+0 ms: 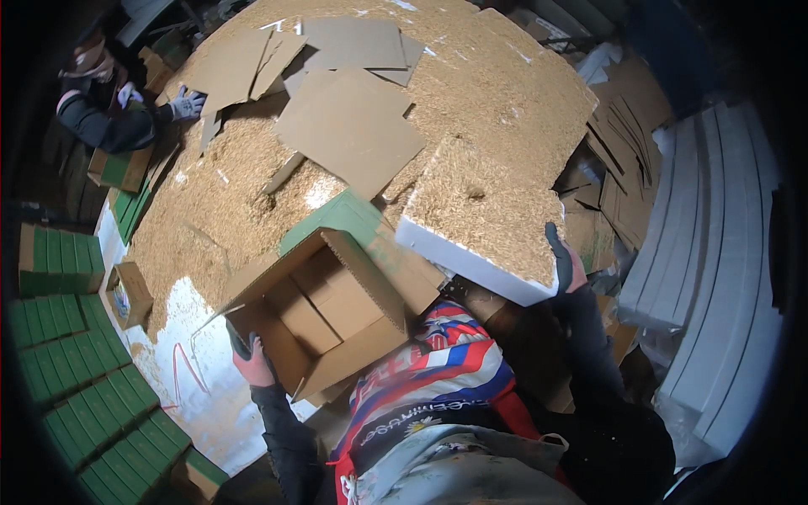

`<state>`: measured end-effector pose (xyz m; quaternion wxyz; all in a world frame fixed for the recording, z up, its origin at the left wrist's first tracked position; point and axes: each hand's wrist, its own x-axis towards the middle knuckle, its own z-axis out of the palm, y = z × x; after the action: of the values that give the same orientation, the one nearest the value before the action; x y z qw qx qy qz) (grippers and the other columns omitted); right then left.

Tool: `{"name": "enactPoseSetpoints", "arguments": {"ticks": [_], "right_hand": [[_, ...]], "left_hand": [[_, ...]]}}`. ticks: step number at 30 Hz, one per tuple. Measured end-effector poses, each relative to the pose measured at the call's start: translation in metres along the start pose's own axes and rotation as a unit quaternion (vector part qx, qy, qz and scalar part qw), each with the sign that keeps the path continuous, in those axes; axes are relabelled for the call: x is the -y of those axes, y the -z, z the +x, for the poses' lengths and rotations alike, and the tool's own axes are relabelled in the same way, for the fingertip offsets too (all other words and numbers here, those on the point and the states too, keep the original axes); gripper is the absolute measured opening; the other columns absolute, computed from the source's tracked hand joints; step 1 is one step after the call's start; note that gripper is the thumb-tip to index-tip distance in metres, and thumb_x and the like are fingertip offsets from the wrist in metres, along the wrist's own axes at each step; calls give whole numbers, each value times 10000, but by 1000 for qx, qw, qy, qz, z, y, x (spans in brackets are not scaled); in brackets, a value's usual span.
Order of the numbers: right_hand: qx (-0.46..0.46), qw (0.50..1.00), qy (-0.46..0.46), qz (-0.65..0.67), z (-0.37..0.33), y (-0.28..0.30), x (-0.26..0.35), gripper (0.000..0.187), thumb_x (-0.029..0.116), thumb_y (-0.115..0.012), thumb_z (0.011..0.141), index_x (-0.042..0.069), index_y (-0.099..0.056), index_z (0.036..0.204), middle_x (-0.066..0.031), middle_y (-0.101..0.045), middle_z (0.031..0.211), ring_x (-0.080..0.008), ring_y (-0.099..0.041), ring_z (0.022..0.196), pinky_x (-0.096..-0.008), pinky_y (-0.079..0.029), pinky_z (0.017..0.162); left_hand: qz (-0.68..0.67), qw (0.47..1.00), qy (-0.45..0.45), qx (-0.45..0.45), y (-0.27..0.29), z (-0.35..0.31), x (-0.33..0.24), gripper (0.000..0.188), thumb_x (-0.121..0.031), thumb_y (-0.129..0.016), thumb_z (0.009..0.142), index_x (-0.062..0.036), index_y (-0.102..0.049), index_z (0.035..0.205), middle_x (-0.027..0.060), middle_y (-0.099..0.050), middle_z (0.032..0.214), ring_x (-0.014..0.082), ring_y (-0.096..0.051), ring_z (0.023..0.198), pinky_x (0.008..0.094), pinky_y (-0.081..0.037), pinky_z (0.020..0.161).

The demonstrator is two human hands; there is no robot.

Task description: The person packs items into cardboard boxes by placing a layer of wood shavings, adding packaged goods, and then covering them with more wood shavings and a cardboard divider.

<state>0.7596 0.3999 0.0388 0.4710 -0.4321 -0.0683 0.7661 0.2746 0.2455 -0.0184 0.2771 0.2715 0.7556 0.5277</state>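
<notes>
My left hand, in a pink glove with dark fingers, grips the near left edge of an open cardboard box. The box is tilted toward me, and only bare brown walls and bottom show inside. My right hand, gloved alike, holds the right end of a white foam box. Tan loose flakes, like husks or wood shavings, fill that foam box to the top, with a small dark hollow in them. Behind the cardboard box lies a green and brown cardboard piece.
A big heap of the same flakes covers the table, with flat cardboard sheets on it. Green boxes stack at left; long white foam pieces stand at right. A co-worker's gloved hand rests at the heap's far left.
</notes>
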Motion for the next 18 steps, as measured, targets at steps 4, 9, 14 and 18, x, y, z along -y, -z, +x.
{"name": "enactPoseSetpoints", "arguments": {"ticks": [4, 9, 14, 18], "right_hand": [[74, 991, 31, -110, -5, -87, -17, 332, 219, -439, 896, 26, -440, 1167, -82, -527, 1103, -181, -538, 968, -309, -445, 830], [267, 952, 52, -140, 14, -187, -102, 378, 184, -410, 908, 7, -391, 1242, -77, -445, 1236, -155, -445, 1110, -266, -350, 940], [307, 919, -62, -240, 65, -158, -167, 388, 166, -407, 908, -10, -369, 1252, -60, -463, 1208, -129, -428, 1121, -244, -327, 959], [249, 932, -61, -257, 29, -187, -120, 350, 181, -522, 859, -26, -447, 1131, -66, -566, 973, -104, -557, 863, -201, -458, 750]], "left_hand": [[-4, 998, -59, 20, -13, 14, -10, 389, 29, -514, 746, 65, -452, 1128, 121, -546, 1060, 190, -537, 907, 275, -420, 809], [141, 980, -90, 110, -20, 43, -28, 398, -66, -509, 789, 35, -438, 1168, 135, -538, 1089, 219, -535, 930, 296, -408, 832], [54, 992, -84, 75, -23, 14, -27, 380, -103, -505, 816, 16, -449, 1173, 105, -568, 1022, 196, -546, 873, 285, -423, 786], [22, 999, -12, 48, -10, 43, -10, 367, -133, -501, 838, 0, -458, 1177, 81, -592, 968, 178, -554, 827, 275, -436, 750]]}}
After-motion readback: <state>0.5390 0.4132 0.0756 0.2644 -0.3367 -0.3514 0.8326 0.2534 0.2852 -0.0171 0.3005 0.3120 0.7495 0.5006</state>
